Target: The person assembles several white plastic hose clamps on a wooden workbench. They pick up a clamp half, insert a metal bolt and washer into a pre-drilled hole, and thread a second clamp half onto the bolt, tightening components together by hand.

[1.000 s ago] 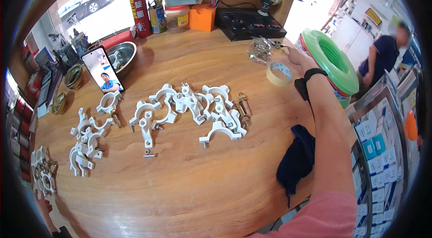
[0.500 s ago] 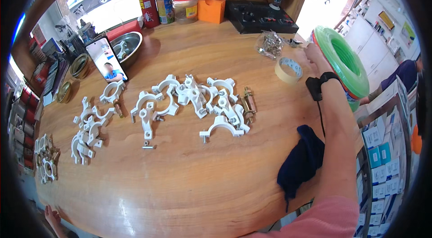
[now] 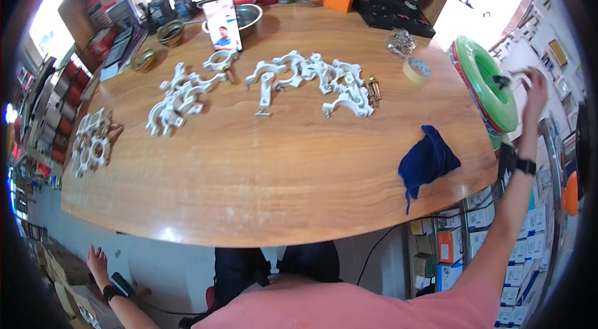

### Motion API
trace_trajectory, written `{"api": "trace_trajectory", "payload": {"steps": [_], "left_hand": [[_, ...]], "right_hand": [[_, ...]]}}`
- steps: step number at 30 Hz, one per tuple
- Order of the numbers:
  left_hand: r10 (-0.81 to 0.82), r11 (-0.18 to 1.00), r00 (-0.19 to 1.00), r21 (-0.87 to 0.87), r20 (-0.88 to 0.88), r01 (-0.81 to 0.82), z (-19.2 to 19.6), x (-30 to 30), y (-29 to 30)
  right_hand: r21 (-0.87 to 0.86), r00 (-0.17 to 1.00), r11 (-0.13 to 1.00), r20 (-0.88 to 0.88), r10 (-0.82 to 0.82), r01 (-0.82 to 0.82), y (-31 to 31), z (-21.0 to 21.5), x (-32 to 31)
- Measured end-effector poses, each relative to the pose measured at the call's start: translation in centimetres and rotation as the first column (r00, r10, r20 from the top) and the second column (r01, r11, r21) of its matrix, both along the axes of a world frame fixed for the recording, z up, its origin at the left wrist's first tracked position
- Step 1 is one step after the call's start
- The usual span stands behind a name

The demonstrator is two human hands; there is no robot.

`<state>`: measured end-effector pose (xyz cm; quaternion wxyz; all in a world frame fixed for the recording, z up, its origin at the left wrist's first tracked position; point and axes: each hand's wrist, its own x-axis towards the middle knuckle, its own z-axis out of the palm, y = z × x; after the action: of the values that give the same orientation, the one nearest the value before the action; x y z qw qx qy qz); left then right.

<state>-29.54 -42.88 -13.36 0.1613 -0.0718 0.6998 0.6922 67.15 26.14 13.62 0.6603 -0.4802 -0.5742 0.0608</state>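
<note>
My right hand (image 3: 534,89) is raised at the right, beside a coil of green hose (image 3: 476,67). Its fingers are closed on a small blurred object with a dark end (image 3: 501,82) and a paler part, whose kind I cannot make out. My left hand (image 3: 96,258) hangs low at the left, away from the table, fingers apart and holding nothing. White plastic pipe clamps lie in groups on the wooden table: a middle group (image 3: 349,105), another left of it (image 3: 165,118), and a small one at the far left (image 3: 99,150). Brass-coloured bolts (image 3: 374,91) lie beside the middle clamps.
A roll of tape (image 3: 417,70) and a bag of metal fasteners (image 3: 400,42) lie at the back right. A dark blue cloth pouch (image 3: 428,158) is near the right edge. A phone (image 3: 222,24) leans against a metal bowl (image 3: 249,16). Shelved boxes (image 3: 476,217) stand right of the table.
My right hand has swung right, from beside the tape to over the hose coil's far side, carrying the small object. The view has shifted back, showing my lap and more of my left arm.
</note>
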Motion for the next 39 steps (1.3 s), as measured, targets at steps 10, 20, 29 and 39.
{"api": "trace_trajectory", "payload": {"steps": [10, 20, 29, 39], "left_hand": [[-0.154, 0.978, 0.98, 0.158, 0.123, 0.134, -5.1, 0.2, 1.9], [-0.205, 0.965, 0.976, 0.185, 0.079, 0.188, -5.2, 0.8, 0.3], [-0.2, 0.967, 0.98, 0.155, -0.02, 0.201, -2.0, 5.7, -1.5], [-0.435, 0.868, 0.849, 0.112, -0.301, 0.485, 9.3, 14.2, 12.7]], "right_hand": [[-0.091, 0.727, 0.966, -0.676, 0.119, -0.243, -26.6, -7.7, 0.8], [-0.467, 0.543, 0.697, -0.83, -0.131, -0.545, -25.5, -24.9, -6.4], [-0.509, 0.569, 0.783, -0.784, -0.249, -0.358, -22.5, -30.9, -3.0], [-0.532, 0.6, 0.748, -0.767, -0.227, -0.396, -23.9, -31.7, -1.0]]}}
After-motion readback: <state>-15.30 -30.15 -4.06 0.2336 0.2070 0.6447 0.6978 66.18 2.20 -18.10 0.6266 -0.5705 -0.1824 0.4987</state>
